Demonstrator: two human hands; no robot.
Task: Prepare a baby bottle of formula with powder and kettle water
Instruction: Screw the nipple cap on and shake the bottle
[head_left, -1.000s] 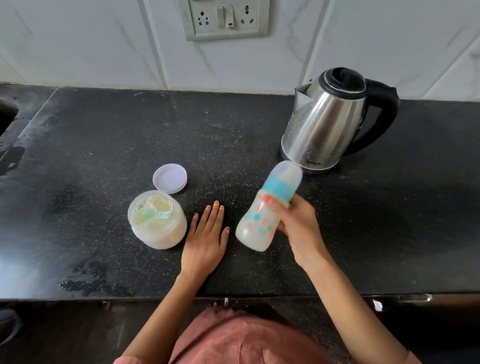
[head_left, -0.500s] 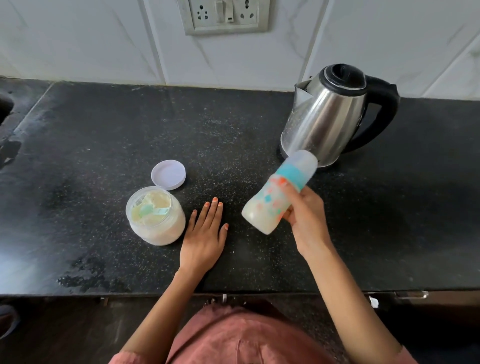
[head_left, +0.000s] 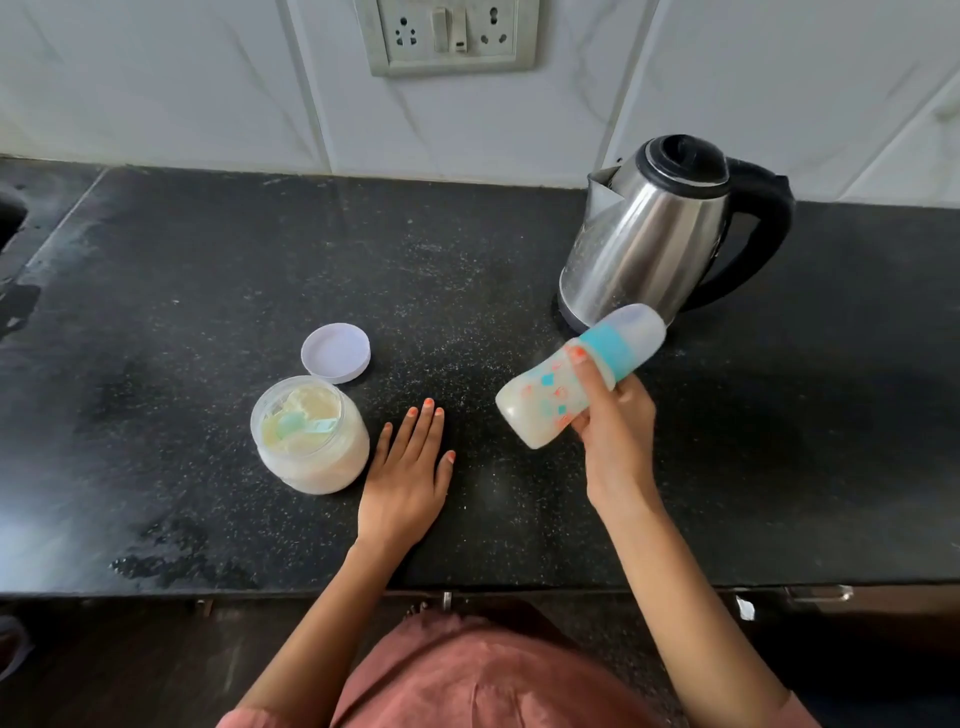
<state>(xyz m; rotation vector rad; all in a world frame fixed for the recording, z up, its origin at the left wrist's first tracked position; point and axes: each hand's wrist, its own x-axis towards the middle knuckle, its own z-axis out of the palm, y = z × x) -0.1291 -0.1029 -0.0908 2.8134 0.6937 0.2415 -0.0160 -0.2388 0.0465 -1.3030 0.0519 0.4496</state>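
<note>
My right hand (head_left: 615, 431) grips a capped baby bottle (head_left: 550, 392) with a teal ring and coloured squares, filled with milky liquid. The bottle is lifted off the counter and tilted, cap pointing up and right toward the steel kettle (head_left: 649, 228). My left hand (head_left: 408, 467) rests flat on the black counter (head_left: 182, 291), fingers straight, just right of an open jar of formula powder (head_left: 311, 441). A pale green scoop lies in the powder. The jar's white lid (head_left: 336, 353) lies on the counter behind the jar.
The kettle, lid closed and black handle to the right, stands at the back right against the white tiled wall. A wall socket panel (head_left: 449, 34) is above the counter. Wet patches mark the counter's front left. A sink edge (head_left: 10, 218) shows at far left.
The bottle in my right hand has swung from steeply tilted to lying flatter, and has shifted slightly right. My left hand, the jar and the lid stay put.
</note>
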